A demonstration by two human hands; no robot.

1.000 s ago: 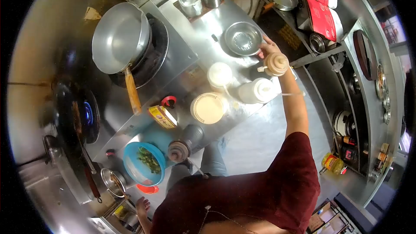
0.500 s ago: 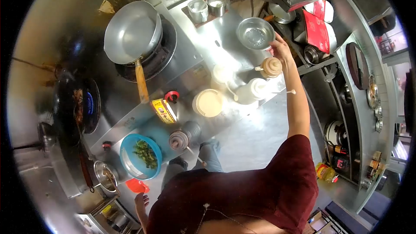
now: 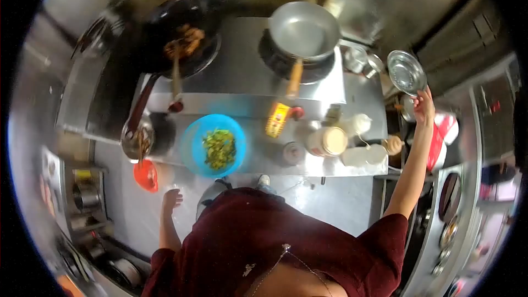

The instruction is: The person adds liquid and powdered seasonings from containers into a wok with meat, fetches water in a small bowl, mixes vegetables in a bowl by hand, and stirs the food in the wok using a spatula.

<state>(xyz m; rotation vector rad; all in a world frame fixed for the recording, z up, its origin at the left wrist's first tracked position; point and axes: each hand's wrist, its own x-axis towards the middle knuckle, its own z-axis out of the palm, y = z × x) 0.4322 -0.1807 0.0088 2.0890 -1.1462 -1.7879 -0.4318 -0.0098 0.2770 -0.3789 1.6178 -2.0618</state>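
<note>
My right hand (image 3: 423, 109) stretches out at the far right, closed on the rim of a shiny metal bowl (image 3: 406, 70). That bowl is near two small metal cups (image 3: 363, 61) at the counter's end. My left hand (image 3: 172, 199) hangs low with fingers loosely apart and holds nothing; an orange-red plastic bowl (image 3: 146, 176) is beside it. A blue bowl (image 3: 190, 148) of chopped greens (image 3: 220, 148) stands at the counter's front. At the back left, browned food (image 3: 190, 41) lies in a dark wok (image 3: 159, 19), with a wooden-handled utensil (image 3: 176, 77) in it.
A pan (image 3: 304, 30) with a wooden handle sits on the right burner. In front are a yellow box (image 3: 278, 119), a wide jar (image 3: 333, 141) and squeeze bottles (image 3: 366, 155). A metal pot (image 3: 137, 142) with utensils stands at the left. Shelving (image 3: 88, 195) flanks the left side.
My view has swung left, so the wok and its food show more fully. My right hand still holds the metal bowl by the cups. More of my left arm is visible.
</note>
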